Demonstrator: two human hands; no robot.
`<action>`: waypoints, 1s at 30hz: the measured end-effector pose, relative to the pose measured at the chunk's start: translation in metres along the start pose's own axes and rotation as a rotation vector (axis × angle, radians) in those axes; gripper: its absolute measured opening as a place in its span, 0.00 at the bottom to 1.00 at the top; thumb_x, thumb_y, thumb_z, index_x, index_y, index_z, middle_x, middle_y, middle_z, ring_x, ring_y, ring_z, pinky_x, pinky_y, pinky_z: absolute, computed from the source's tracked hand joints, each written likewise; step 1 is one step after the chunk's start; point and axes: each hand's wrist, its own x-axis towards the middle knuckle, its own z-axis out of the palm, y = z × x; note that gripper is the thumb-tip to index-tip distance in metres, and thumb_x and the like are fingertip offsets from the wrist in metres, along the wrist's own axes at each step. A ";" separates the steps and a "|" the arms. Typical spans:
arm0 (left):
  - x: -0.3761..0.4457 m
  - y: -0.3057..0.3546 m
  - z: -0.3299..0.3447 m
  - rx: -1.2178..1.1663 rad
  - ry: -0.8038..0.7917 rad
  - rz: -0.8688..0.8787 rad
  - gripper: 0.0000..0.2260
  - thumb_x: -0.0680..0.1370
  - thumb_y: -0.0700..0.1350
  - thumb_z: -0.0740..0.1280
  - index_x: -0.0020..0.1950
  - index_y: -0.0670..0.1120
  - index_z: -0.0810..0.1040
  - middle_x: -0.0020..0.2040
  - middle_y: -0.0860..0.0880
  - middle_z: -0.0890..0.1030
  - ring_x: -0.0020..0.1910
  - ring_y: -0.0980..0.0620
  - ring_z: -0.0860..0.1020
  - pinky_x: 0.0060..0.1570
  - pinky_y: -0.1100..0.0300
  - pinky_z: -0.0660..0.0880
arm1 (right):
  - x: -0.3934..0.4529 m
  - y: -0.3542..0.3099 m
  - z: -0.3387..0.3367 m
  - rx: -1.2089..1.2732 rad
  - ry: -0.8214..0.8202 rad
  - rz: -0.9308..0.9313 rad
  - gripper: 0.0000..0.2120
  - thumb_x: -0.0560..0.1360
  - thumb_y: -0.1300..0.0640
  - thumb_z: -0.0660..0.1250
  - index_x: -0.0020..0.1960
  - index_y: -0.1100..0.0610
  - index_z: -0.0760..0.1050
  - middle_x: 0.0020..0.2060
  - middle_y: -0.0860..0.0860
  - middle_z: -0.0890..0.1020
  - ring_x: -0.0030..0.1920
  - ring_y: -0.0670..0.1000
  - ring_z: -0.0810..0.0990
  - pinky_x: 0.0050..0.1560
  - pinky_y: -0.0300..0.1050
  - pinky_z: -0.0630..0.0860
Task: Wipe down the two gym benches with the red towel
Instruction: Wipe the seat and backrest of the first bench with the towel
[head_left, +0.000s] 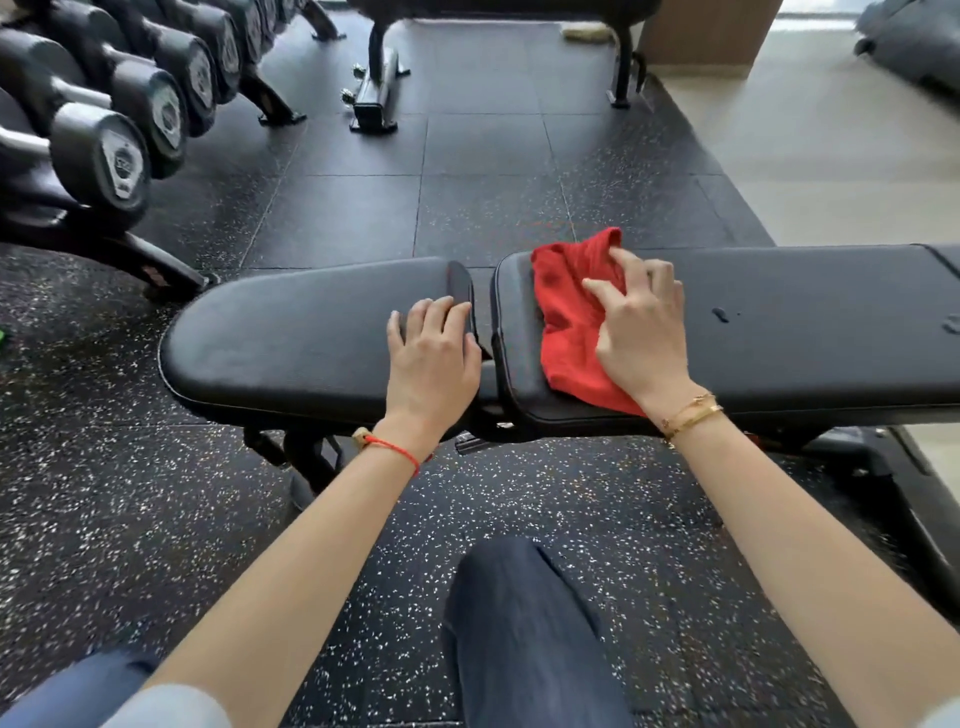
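Head view, near bench: seat pad left, back pad right, narrow gap between. Left hand flat on seat pad at gap edge, fingers straight, grasping nothing. Right hand pressed on towel, fingers spread and slightly bent over cloth. Towel crumpled on back pad's left end. Second bench well beyond; dumbbells racked far left
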 end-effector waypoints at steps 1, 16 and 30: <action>0.000 0.001 0.001 0.010 -0.001 -0.004 0.19 0.81 0.48 0.57 0.72 0.47 0.71 0.72 0.49 0.71 0.73 0.48 0.65 0.74 0.43 0.56 | 0.000 0.001 0.001 -0.061 -0.007 -0.026 0.20 0.75 0.58 0.61 0.66 0.52 0.75 0.74 0.54 0.65 0.70 0.62 0.64 0.72 0.56 0.56; 0.001 0.000 0.005 -0.015 0.107 -0.034 0.17 0.76 0.46 0.59 0.62 0.46 0.78 0.66 0.51 0.77 0.68 0.48 0.71 0.70 0.45 0.64 | 0.011 0.005 0.026 0.279 -0.396 -0.126 0.30 0.80 0.42 0.55 0.79 0.47 0.51 0.79 0.53 0.50 0.79 0.51 0.49 0.78 0.50 0.42; 0.002 -0.002 0.008 -0.030 0.129 -0.025 0.16 0.75 0.44 0.61 0.61 0.47 0.78 0.65 0.52 0.77 0.67 0.50 0.71 0.70 0.48 0.62 | 0.017 -0.006 0.029 0.165 -0.395 -0.111 0.25 0.81 0.44 0.51 0.77 0.38 0.52 0.79 0.43 0.53 0.79 0.55 0.48 0.77 0.60 0.41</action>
